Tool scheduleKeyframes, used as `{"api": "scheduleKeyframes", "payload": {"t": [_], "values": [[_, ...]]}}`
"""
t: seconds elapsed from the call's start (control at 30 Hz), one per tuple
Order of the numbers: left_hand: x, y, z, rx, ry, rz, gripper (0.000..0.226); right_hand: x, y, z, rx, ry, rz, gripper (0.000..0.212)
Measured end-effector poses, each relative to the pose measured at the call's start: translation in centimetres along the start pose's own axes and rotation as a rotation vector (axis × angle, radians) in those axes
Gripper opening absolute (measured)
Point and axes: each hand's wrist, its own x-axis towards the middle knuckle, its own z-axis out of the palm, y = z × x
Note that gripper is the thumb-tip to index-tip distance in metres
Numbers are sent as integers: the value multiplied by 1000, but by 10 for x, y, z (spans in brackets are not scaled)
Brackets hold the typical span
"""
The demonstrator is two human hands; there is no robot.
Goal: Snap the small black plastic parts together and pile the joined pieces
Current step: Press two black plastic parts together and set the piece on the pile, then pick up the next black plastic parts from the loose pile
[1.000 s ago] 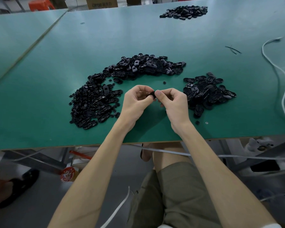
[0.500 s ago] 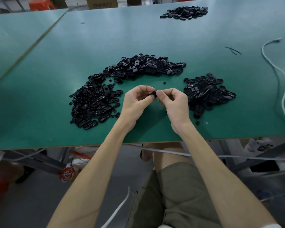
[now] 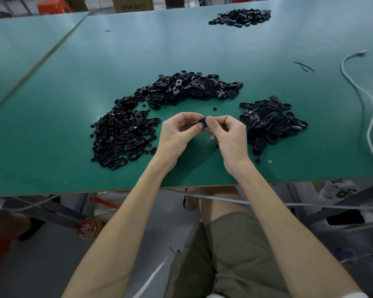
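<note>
Part (image 3: 203,123), black plastic, between left hand (image 3: 177,136) and right hand (image 3: 230,139)

Glossy black plastic parts (image 3: 187,87) lie on a matt green, seemingly felt-like table (image 3: 52,93).

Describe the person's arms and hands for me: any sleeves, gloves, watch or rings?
The left hand and right hand are bare: no gloves, rings or watch show. Both forearms are uncovered down to the frame's bottom, where a white edge, perhaps a short sleeve's hem, meets the right arm. No markings on either arm.
</note>
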Motion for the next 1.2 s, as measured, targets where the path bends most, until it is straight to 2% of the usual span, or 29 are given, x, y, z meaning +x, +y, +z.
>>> {"api": "scheduleKeyframes", "payload": {"t": [0.23, 0.43, 0.7, 0.83, 1.0, 1.1, 1.2], "values": [[1, 0, 2, 74, -2, 41, 14, 0, -1, 0, 47, 26, 2, 14], [8, 21, 14, 142, 113, 115, 14, 1, -1, 1, 96, 88, 22, 19], [31, 60, 80, 399, -64, 199, 19, 1, -6, 2, 150, 44, 44, 42], [34, 54, 92, 459, -163, 131, 25, -4, -9, 2, 218, 37, 58, 33], [26, 45, 58, 598, -40, 168, 19, -2, -8, 2, 157, 21, 9, 26], [21, 46, 17, 785, 47, 152, 21, -1, -4, 3, 103, 67, 29, 36], [19, 43, -30, 1184, 42, 12, 24, -1, -5, 3, 132, 53, 33, 36]]}}
